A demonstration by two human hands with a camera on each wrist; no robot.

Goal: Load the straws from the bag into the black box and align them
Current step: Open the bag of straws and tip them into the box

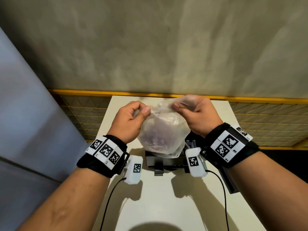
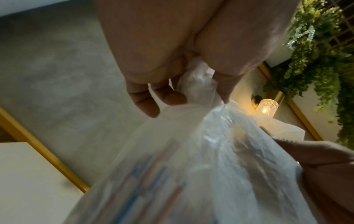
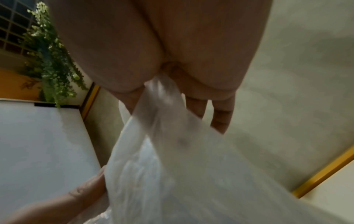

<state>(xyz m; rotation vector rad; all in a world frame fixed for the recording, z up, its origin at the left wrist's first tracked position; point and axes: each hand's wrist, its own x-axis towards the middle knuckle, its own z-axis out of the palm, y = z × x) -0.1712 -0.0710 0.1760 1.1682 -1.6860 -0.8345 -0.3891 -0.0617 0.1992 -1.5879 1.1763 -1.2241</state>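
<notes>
A clear plastic bag [image 1: 160, 130] hangs in the air above the table, with purple and pink straws [image 1: 155, 139] showing faintly through it. My left hand [image 1: 133, 117] pinches the bag's top left edge, and my right hand [image 1: 194, 112] pinches its top right edge. In the left wrist view the bag [image 2: 201, 159] is bunched in my left hand [image 2: 191, 84], and blue and red straws [image 2: 145, 189] show blurred inside. The right wrist view shows the bag [image 3: 172, 159] gathered in my right hand [image 3: 164, 94]. The black box [image 1: 166, 161] stands on the table right under the bag, mostly hidden by it.
The white table [image 1: 160, 197] is small, with a yellow wire fence [image 1: 266, 120] behind it and a grey panel [image 1: 25, 114] at the left. A black flat piece [image 1: 229, 180] lies at the table's right edge. Cables [image 1: 223, 197] trail from both wrist cameras.
</notes>
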